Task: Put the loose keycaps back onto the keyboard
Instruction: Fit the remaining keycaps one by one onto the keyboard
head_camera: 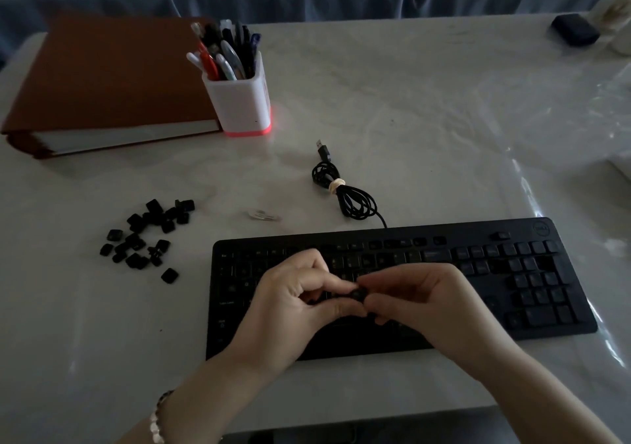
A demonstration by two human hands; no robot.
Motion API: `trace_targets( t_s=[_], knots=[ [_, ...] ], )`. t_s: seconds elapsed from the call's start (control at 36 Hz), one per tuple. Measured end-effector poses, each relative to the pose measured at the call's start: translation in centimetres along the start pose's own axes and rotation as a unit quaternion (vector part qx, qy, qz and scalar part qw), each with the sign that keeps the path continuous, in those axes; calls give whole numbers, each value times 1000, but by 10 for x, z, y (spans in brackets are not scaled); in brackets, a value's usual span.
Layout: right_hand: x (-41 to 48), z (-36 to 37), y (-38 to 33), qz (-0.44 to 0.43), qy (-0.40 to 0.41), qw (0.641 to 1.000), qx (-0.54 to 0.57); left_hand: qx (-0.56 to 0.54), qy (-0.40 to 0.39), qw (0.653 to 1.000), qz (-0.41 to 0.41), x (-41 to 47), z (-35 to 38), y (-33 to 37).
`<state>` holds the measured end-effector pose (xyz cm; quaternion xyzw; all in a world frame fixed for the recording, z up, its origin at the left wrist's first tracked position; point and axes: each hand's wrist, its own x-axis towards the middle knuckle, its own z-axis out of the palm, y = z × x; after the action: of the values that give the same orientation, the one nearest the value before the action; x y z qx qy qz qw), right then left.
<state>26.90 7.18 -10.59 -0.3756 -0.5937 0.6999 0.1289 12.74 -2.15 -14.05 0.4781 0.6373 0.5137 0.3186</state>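
A black keyboard lies on the white table in front of me, with dark gaps in its left and middle key rows. Above its middle, my left hand and my right hand meet at the fingertips. Together they pinch one small black keycap, held a little above the keys. Several loose black keycaps lie in a scattered pile on the table, left of the keyboard.
The keyboard's bundled black cable lies just behind it. A white pen holder and a brown binder stand at the back left. A small pale keycap puller lies between the pile and the cable. A dark case sits far right.
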Motion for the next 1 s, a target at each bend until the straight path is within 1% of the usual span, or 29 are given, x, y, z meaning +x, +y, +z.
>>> trace_targets(
  t_s=[0.08, 0.22, 0.44, 0.53, 0.64, 0.72, 0.83, 0.89, 1.0],
  knots=[
    [1, -6, 5, -4, 1, 999, -50, 3, -23, 999, -27, 0, 3, -1],
    [4, -12, 12, -5, 15, 996, -92, 6, -37, 998, -55, 3, 9, -3],
    [10, -24, 20, -43, 12, 974, -222, 58, -36, 996, -49, 9, 16, -6],
    [12, -30, 24, -56, 26, 959, -276, 91, -15, 994, -51, 12, 17, -11],
    [16, -42, 27, -87, 41, 938, -332, 81, 44, 990, -108, 14, 13, -13],
    [23, -55, 27, -127, 96, 921, -356, 87, 72, 984, -134, 15, 6, -12],
    [39, -68, 23, -149, 162, 915, -338, 111, 87, 980, -138, 17, -7, -18],
    [47, -69, 19, -155, 168, 911, -342, 111, 94, 980, -133, 17, -10, -22],
    [61, -61, 15, -144, 131, 915, -354, 73, 107, 986, -107, 17, -11, -24]
  ],
)
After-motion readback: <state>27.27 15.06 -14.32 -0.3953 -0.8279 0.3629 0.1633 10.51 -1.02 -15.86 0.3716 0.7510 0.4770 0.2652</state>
